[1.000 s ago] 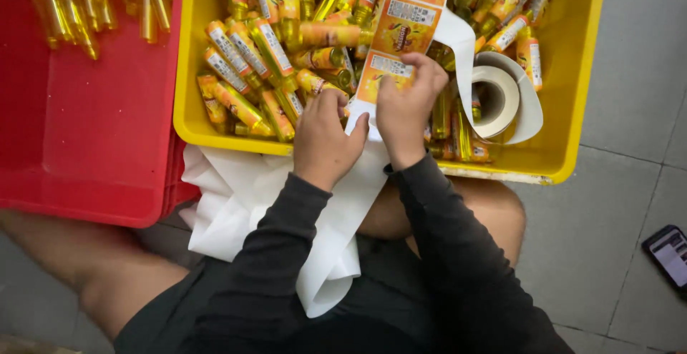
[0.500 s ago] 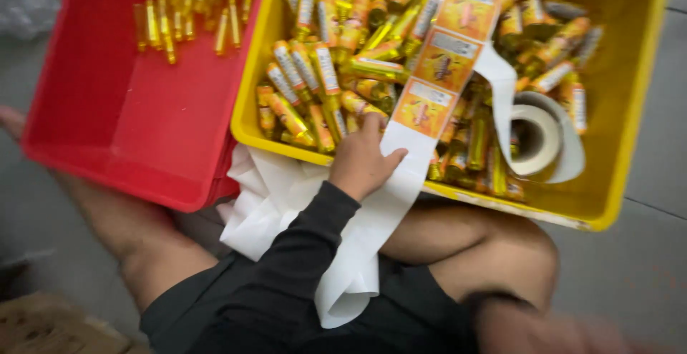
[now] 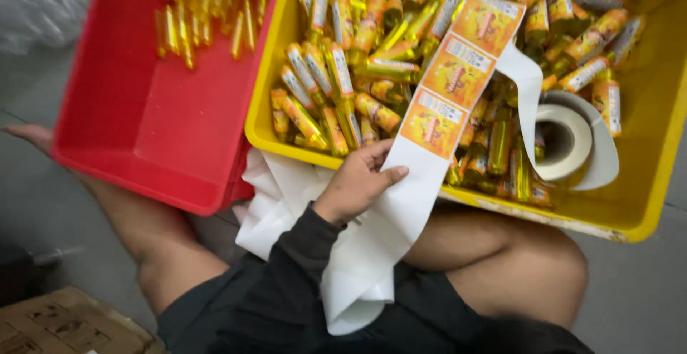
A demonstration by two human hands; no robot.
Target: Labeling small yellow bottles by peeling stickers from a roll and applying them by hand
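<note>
The label strip [image 3: 458, 75] is looking like glossy printed paper, orange stickers sitting on a smooth white backing paper [image 3: 379, 254] that's going matt and a bit crumpled lower down. The left hand [image 3: 358, 182] is pressing on that backing. The roll [image 3: 565, 139] is showing a cardboard-looking core. Both the yellow crate [image 3: 644, 204] and the red crate [image 3: 164, 139] are coming across as smooth, slightly shiny plastic. The little bottles [image 3: 336, 75] are looking glossy, clear-ish plastic or glass, can't tell which. Sleeve [image 3: 286, 275] is reading as soft matt cloth.
</note>
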